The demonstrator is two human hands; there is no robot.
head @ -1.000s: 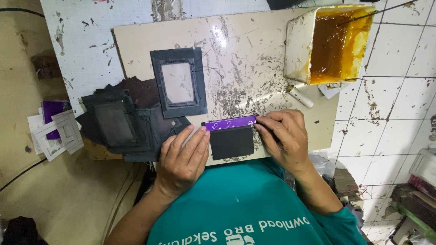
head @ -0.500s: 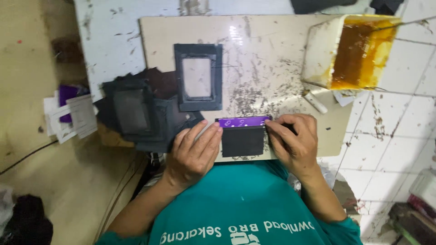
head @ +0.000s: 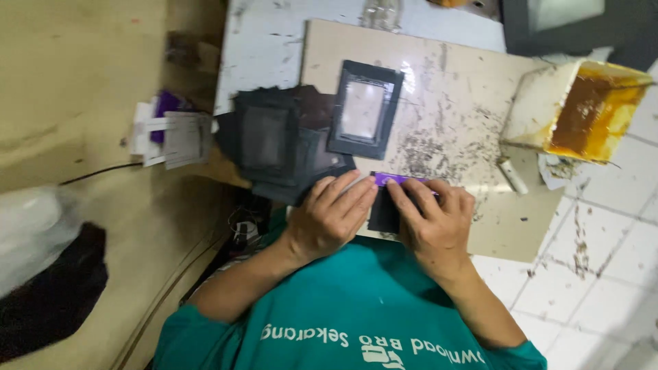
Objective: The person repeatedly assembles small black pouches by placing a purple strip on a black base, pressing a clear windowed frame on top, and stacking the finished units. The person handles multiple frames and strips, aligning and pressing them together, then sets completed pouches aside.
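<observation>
A small black piece with a purple strip (head: 386, 179) along its far edge lies on the beige work board (head: 466, 89), near its front edge. My left hand (head: 332, 212) presses its fingers on the left side of the piece. My right hand (head: 435, 223) covers its right side, fingers curled over the purple strip. The black piece (head: 384, 212) shows only between the two hands. A black frame with a pale window (head: 364, 109) lies flat just beyond the hands.
A pile of black frames (head: 274, 140) sits left of the hands. White and purple cards (head: 171, 133) lie further left. A stained tub of orange-brown glue (head: 582, 113) stands tilted at the right, with a small white tube (head: 510, 175) beside it. White tiled surface surrounds the board.
The camera has swung right and tilted, shifting the scene. Both hands have closed in over the black piece, hiding most of the purple strip.
</observation>
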